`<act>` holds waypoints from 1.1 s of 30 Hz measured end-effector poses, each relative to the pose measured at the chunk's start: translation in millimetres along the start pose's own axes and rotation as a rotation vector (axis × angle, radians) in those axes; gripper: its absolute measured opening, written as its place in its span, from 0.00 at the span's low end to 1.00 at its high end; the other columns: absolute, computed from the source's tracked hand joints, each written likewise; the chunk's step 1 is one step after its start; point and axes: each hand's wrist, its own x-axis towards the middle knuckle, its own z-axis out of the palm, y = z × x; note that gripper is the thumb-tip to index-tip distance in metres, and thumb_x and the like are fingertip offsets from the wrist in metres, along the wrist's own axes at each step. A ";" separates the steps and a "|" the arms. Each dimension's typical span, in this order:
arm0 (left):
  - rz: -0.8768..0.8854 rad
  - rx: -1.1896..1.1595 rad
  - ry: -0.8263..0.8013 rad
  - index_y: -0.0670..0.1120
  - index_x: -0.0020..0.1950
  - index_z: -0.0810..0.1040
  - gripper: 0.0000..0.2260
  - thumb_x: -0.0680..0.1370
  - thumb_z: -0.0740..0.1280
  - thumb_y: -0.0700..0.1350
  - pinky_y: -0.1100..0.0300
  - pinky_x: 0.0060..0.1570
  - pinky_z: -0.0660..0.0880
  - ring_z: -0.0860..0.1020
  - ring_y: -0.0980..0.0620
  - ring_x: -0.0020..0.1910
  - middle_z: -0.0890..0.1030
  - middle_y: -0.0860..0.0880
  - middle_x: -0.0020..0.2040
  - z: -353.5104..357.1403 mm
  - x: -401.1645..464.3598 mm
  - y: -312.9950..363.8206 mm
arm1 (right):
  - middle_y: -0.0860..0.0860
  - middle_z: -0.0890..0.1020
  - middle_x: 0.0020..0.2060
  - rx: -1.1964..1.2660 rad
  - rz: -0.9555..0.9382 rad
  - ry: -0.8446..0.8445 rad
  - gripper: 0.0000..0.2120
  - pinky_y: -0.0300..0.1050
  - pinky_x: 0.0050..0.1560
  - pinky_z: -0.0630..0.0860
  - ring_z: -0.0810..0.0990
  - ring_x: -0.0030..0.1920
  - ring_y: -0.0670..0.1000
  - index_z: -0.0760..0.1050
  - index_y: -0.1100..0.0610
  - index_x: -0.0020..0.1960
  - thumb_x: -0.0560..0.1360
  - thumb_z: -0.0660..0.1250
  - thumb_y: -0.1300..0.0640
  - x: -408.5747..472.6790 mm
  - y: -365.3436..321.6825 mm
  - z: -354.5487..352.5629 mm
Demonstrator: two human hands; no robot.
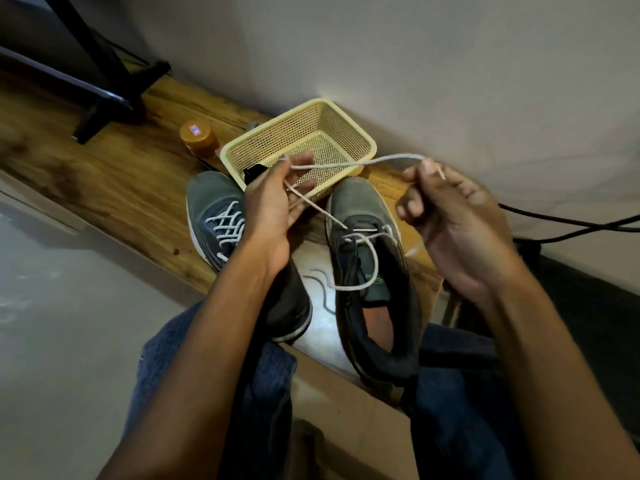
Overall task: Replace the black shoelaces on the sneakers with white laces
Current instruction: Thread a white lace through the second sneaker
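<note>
Over the right grey sneaker [367, 216], barely laced on the table [138, 188], the left hand [273, 202] and right hand [446, 216] each keep a pinching grip on the white lace [363, 162], probably levelling its ends before threading

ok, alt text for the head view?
Both hands, left hand and right hand, hold a white lace stretched above the right sneaker, laced only at its lowest eyelets. The left sneaker has white lacing; a yellow basket sits behind.
</note>
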 end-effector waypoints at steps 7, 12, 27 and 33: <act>0.224 0.164 0.132 0.47 0.44 0.83 0.13 0.81 0.61 0.44 0.65 0.37 0.73 0.78 0.53 0.42 0.83 0.49 0.45 2.1 0.9 -7.1 | 0.42 0.66 0.22 -0.383 0.004 0.414 0.16 0.37 0.26 0.60 0.62 0.24 0.43 0.71 0.54 0.38 0.83 0.56 0.51 1.3 4.0 -29.4; 0.300 0.263 0.245 0.47 0.39 0.78 0.09 0.79 0.65 0.47 0.57 0.39 0.70 0.74 0.53 0.37 0.78 0.47 0.39 0.1 3.3 -10.8 | 0.48 0.65 0.29 -0.436 -0.022 0.537 0.15 0.39 0.30 0.60 0.63 0.28 0.44 0.71 0.52 0.39 0.83 0.56 0.52 1.1 6.1 -46.9; 0.754 0.745 -0.374 0.45 0.60 0.82 0.13 0.77 0.64 0.43 0.60 0.44 0.78 0.80 0.64 0.38 0.85 0.51 0.46 23.6 -13.7 -32.8 | 0.52 0.83 0.38 -0.482 -0.092 0.190 0.03 0.29 0.33 0.72 0.79 0.33 0.40 0.79 0.61 0.47 0.74 0.70 0.62 -5.5 13.5 -14.7; 0.595 0.905 -0.225 0.53 0.53 0.82 0.12 0.81 0.59 0.52 0.60 0.35 0.69 0.73 0.62 0.30 0.81 0.57 0.36 11.8 -7.4 -29.1 | 0.52 0.82 0.44 -0.785 0.142 0.232 0.06 0.33 0.36 0.72 0.80 0.43 0.49 0.78 0.56 0.51 0.78 0.65 0.55 0.9 16.2 -37.7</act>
